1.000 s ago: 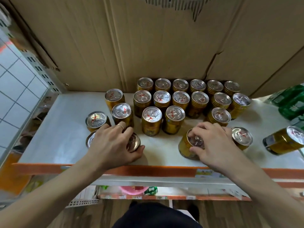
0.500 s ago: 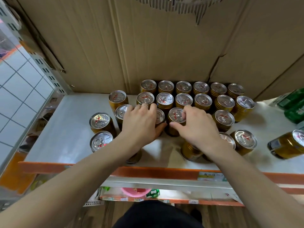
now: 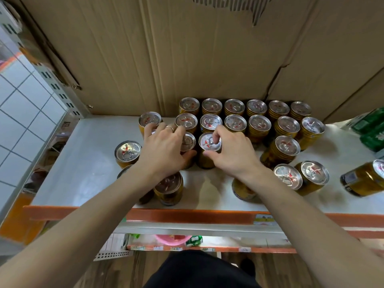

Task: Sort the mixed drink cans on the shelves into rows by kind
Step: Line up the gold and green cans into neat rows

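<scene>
Gold drink cans (image 3: 258, 124), silver pull-tab lids: they stand upright on the white shelf (image 3: 87, 163), packed in two rows against the far cardboard wall (image 3: 187, 59), with a looser third row nearer you.

Third-row can (image 3: 209, 143): your right hand (image 3: 232, 154) grips it, fingers pinched on the lid rim and thumb on its near side.

Neighbouring can (image 3: 188, 142), just left of it: your left hand (image 3: 162, 150) is closed over it, thumb pressed to the near side and fingers curled across the lid. A ring (image 3: 170, 128) sits on one finger.

Stray cans, upright:
- one (image 3: 150, 119) at the left end of the second row;
- one (image 3: 127, 151) left of your left hand;
- one (image 3: 169, 187) under your left wrist, near the shelf edge;
- one (image 3: 286, 147) right of your right hand;
- two (image 3: 301, 177) touching each other, near the front right.

One can (image 3: 362, 178) lies tilted at the far right.

Green cans (image 3: 372, 129): far right corner, partly out of view.

Shelf edge: orange strip (image 3: 187, 216) along the near side.
</scene>
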{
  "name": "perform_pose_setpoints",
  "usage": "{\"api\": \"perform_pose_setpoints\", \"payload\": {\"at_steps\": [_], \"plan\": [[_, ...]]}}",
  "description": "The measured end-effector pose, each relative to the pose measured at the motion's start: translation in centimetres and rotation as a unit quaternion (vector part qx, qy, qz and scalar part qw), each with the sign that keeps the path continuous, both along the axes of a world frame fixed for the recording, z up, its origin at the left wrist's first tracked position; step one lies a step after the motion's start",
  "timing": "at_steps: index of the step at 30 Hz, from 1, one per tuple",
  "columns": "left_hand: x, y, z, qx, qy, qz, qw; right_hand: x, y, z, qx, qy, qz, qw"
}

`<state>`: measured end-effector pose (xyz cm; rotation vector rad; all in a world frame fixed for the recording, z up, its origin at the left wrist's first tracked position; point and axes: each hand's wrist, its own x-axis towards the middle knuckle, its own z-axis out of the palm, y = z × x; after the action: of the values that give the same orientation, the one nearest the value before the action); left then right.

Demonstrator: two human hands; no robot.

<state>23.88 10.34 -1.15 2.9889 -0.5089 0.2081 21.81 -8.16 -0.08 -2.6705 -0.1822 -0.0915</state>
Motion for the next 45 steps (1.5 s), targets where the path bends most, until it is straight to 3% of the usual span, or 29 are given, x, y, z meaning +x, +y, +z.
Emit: {"api": "perform_pose_setpoints", "payload": {"at_steps": [3,8,15,20,23,26,30,33,37,41,45], "plan": [[0.2,0.4,0.1,-0.002,0.013,-0.003,1.000,-0.2,-2.3,0.8,0.040,0.083,0.004,0.996],[0.4,-0.1,0.5,0.011,0.048,-0.006,0.999,-3.5,-7.9,3.6,-0.209,0.219,0.074,0.950],[0.8,-1.0,0.4,-0.011,0.067,0.027,0.997,-2.9,-7.8,3.7,-0.285,0.099,0.150,0.942],[0.5,-1.7,0.3,0.009,0.057,0.036,0.998,0.4,-6.7,2.7,-0.259,0.028,0.092,0.961],[0.1,-2.0,0.4,0.016,0.043,0.054,0.997,1.4,-6.5,2.3,-0.244,0.047,0.069,0.966],[-0.5,-3.0,0.4,0.032,-0.015,0.049,0.998,0.5,-8.1,2.6,-0.174,0.030,0.061,0.982],[-1.5,-6.7,1.1,0.007,-0.089,-0.013,0.996,-1.5,-13.3,3.3,-0.069,-0.021,-0.026,0.997],[-2.0,-10.9,1.3,-0.005,-0.075,-0.100,0.992,-3.2,-17.7,3.7,-0.076,0.056,-0.049,0.994],[-1.5,-16.3,1.4,-0.021,-0.023,-0.187,0.982,-5.8,-21.6,3.4,-0.080,0.140,0.019,0.987],[-0.2,-19.1,1.3,0.113,0.029,-0.323,0.939,-7.3,-22.9,2.9,-0.034,0.183,0.058,0.981],[0.5,-19.3,1.2,0.154,0.053,-0.332,0.929,-7.5,-22.9,1.9,-0.031,0.155,0.074,0.985]]}}
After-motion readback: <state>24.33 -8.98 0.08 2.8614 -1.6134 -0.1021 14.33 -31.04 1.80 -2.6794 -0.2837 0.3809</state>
